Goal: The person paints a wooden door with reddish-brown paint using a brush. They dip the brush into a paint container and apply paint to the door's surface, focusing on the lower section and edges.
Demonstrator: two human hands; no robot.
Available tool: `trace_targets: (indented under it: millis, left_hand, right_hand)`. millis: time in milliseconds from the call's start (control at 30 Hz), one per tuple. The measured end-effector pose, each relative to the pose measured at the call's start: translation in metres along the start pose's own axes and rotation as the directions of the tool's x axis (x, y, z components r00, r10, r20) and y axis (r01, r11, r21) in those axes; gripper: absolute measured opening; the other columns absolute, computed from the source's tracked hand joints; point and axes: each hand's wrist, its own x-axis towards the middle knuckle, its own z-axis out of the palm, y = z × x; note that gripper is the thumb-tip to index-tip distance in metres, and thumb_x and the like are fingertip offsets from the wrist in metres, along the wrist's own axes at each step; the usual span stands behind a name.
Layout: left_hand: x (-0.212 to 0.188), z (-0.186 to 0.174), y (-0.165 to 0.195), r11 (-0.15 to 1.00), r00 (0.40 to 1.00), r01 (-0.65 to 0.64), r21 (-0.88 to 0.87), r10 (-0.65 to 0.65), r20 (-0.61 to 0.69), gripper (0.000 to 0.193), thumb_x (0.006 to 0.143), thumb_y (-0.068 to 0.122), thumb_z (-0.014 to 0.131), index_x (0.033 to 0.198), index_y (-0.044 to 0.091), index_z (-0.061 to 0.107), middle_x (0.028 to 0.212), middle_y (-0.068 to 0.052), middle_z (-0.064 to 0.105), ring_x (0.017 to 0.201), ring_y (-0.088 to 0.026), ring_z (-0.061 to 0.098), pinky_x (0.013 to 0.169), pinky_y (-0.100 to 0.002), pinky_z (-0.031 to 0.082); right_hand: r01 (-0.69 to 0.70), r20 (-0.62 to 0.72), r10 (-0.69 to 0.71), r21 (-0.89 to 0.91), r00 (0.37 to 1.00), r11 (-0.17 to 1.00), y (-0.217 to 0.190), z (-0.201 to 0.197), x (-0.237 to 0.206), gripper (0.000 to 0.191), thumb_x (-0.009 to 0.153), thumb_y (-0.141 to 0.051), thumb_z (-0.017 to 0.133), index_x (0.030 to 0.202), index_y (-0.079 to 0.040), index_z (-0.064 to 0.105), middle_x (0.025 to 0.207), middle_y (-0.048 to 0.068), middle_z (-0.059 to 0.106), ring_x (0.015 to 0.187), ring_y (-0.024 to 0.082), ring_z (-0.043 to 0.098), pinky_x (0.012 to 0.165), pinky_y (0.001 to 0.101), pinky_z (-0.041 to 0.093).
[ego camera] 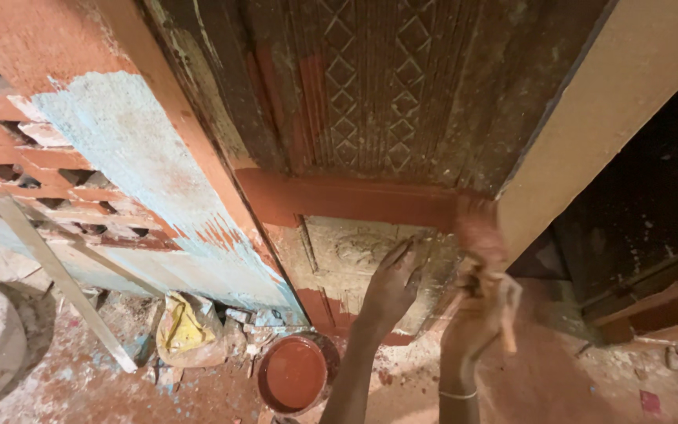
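Paintbrush (486, 259), blurred, is gripped in the right hand (476, 318), fingers curled tight round its handle, bristles against the red-brown rail of the carved wooden door (370, 86). Left hand (392, 284) lies flat on the lower door panel, fingers pressed together. Below on the floor (80, 377) stands a paint bucket (296, 373) of red-brown paint, near a yellow bag (184, 326).

Dark carved door (370, 86) with diamond pattern, red-brown rail; paint bowl (296, 374) red-brown.
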Motion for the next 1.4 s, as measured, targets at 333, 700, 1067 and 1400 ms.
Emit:
trace_targets:
  millis: [333,700,1067,1400]
  left_hand:
    - [0.001,0.001,0.008,0.998,0.999,0.015,-0.057,-0.013,0.029,0.051,0.1,0.016,0.06,0.148,0.001,0.05,0.156,-0.02,0.048,0.144,-0.036,0.047,0.121,-0.04,0.039]
    - [0.0,0.002,0.024,0.998,0.998,-0.066,0.005,0.066,0.024,0.055,0.099,0.012,0.059,0.152,0.0,0.049,0.152,-0.022,0.051,0.143,-0.038,0.047,0.122,-0.043,0.04]
    - [0.0,0.004,0.016,0.997,0.999,0.047,-0.056,-0.046,0.019,0.052,0.101,0.023,0.057,0.145,-0.005,0.051,0.152,-0.024,0.05,0.143,-0.036,0.047,0.12,-0.042,0.038]
    - [0.002,0.019,0.012,0.997,1.0,0.028,-0.065,-0.027,0.012,0.052,0.097,0.018,0.063,0.144,-0.003,0.053,0.152,-0.025,0.051,0.141,-0.04,0.048,0.119,-0.043,0.041]
  right_hand:
    - [0.091,-0.005,-0.092,0.225,0.996,0.97,0.0,-0.024,0.019,0.017,0.112,-0.02,0.06,0.108,-0.004,0.054,0.107,0.018,0.068,0.086,0.021,0.067,0.07,0.0269,0.057]
    - [-0.046,0.205,0.006,0.192,0.979,0.98,0.005,-0.02,0.011,0.015,0.113,-0.015,0.057,0.11,-0.001,0.055,0.106,0.014,0.063,0.093,0.022,0.067,0.08,0.0309,0.061]
    - [0.261,-0.099,-0.269,-0.09,0.958,0.961,0.003,-0.023,0.028,0.016,0.114,-0.021,0.057,0.114,-0.006,0.055,0.1,0.013,0.068,0.079,0.02,0.067,0.067,0.0311,0.06]
    - [-0.053,0.214,0.032,0.091,0.976,0.994,0.006,-0.009,0.001,0.02,0.103,-0.024,0.056,0.104,-0.004,0.053,0.1,0.017,0.07,0.078,0.022,0.069,0.067,0.0315,0.059]
